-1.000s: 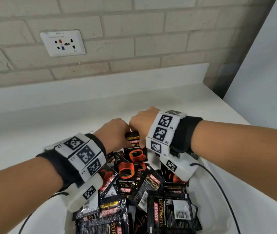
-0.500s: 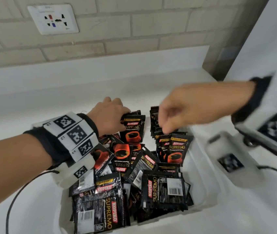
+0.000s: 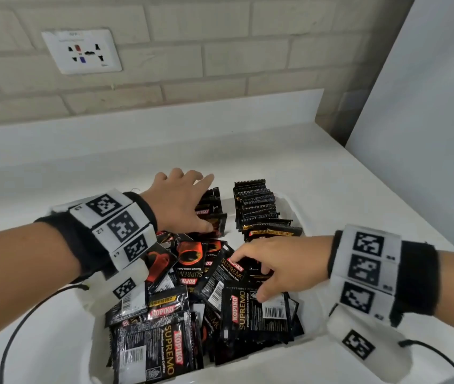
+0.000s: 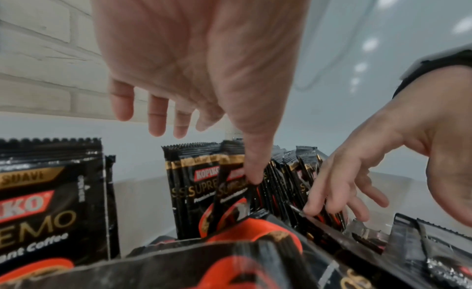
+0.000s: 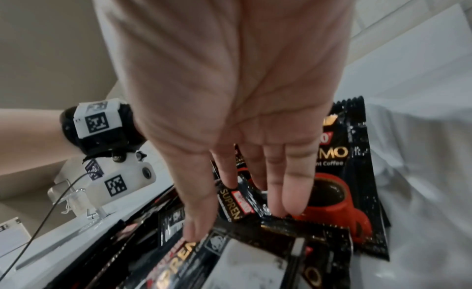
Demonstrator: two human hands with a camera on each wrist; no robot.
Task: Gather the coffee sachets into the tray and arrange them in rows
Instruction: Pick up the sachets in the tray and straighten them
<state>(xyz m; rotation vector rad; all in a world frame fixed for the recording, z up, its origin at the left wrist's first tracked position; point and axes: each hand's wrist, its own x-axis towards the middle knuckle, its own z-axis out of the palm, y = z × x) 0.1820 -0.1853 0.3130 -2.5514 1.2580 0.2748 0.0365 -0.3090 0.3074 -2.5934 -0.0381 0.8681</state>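
Note:
A white tray (image 3: 261, 365) on the counter holds black Kopiko Supremo coffee sachets. One upright row (image 3: 256, 206) stands at the back right. A shorter upright stack (image 3: 214, 217) stands at the back left, and my left hand (image 3: 203, 202) lies over it with fingers spread; its thumb presses the front sachet (image 4: 230, 184). Loose sachets (image 3: 192, 273) lie jumbled across the middle and front. My right hand (image 3: 248, 278) reaches down onto them with straight fingers (image 5: 293, 192). Its thumb touches a back-side-up sachet (image 3: 256, 317) showing a barcode.
The white counter (image 3: 331, 173) runs back to a brick wall with a socket plate (image 3: 81, 51). A pale panel (image 3: 428, 120) rises at the right. Black cables trail from both wrist units, at the left (image 3: 18, 328) and right (image 3: 441, 358).
My right hand has come from the back right row down onto the loose pile. My left hand stays at the back left stack, its fingers now spread.

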